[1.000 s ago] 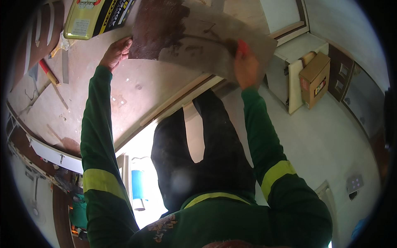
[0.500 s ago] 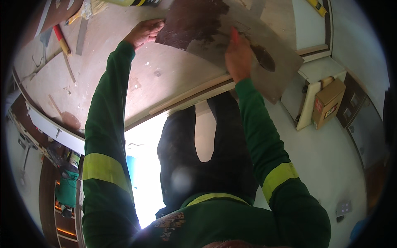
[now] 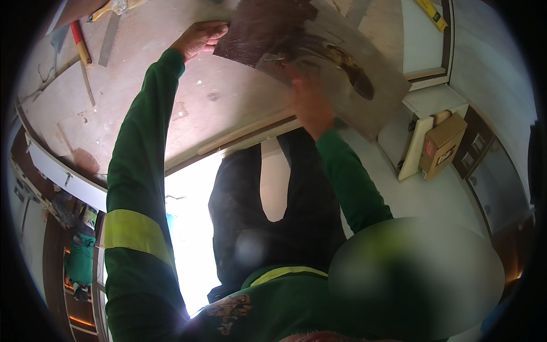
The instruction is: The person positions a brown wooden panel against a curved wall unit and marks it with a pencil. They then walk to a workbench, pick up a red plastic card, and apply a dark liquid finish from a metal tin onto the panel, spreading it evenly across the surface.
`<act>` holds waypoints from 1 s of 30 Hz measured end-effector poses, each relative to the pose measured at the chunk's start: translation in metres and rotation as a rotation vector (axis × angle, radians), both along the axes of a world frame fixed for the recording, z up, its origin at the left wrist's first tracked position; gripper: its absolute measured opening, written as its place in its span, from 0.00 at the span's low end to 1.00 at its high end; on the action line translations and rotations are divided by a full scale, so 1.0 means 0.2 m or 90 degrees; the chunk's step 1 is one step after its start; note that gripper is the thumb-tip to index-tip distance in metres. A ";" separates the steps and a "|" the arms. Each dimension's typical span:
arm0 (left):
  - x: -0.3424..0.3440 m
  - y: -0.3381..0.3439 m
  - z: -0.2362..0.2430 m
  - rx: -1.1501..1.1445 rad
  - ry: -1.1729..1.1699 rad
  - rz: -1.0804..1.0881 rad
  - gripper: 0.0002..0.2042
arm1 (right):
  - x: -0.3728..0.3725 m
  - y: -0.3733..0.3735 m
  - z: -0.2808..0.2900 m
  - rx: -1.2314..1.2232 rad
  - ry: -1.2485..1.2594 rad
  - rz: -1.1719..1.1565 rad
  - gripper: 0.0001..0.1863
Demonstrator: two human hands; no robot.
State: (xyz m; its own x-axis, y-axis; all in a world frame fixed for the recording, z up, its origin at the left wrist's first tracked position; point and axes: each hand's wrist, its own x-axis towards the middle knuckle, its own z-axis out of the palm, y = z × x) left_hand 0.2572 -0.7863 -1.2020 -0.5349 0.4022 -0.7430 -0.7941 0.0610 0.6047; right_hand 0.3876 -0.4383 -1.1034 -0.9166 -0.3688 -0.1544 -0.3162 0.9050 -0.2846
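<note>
A thin, flat brown sheet (image 3: pixel 382 108) overhangs the front edge of a worktable (image 3: pixel 142 114). My left hand (image 3: pixel 199 40) is closed at the sheet's left corner, its fingertips pinching the edge. Over the middle of the sheet my right hand (image 3: pixel 310 100) is smeared by motion, fingers pointing at the surface. It seems curled round a small tool, but I cannot make out the tool. A dark, wet-looking coat (image 3: pixel 268 28) covers the sheet's far left part. To the right of my right hand lies a glossy amber-brown puddle of thick liquid (image 3: pixel 350 71), with streaks trailing leftward.
A red-and-tan handled tool (image 3: pixel 81 43), a brush (image 3: pixel 117 7) and thin strips (image 3: pixel 110 40) lie on the table's left side. A yellow level (image 3: pixel 431 14) is at the far right. A cardboard box (image 3: pixel 443 146) stands right of the sheet. A blurred oval covers the lower right.
My right hand has swept left and slightly nearer across the sheet, leaving fresh streaks beside the puddle. My left hand keeps its place at the corner. The view has shifted slightly.
</note>
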 end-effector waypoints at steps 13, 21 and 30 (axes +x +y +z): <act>0.04 -0.01 -0.05 -0.035 0.030 0.012 0.19 | -0.25 0.11 -0.13 0.013 -0.072 -0.201 0.22; 0.21 0.04 0.06 -0.099 0.024 0.142 0.14 | -0.25 -0.19 -0.03 -0.104 -0.066 -0.163 0.21; 0.92 0.28 0.11 -0.024 0.000 0.395 0.16 | -0.41 0.37 0.29 -0.089 -0.089 -0.504 0.13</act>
State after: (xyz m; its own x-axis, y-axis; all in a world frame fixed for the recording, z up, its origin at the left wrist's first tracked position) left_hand 0.4415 -0.7308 -1.1798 -0.6612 -0.0100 -0.7501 -0.6878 -0.3910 0.6115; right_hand 0.3046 -0.3646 -1.0456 -0.8892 0.3564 -0.2870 0.4494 0.7980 -0.4016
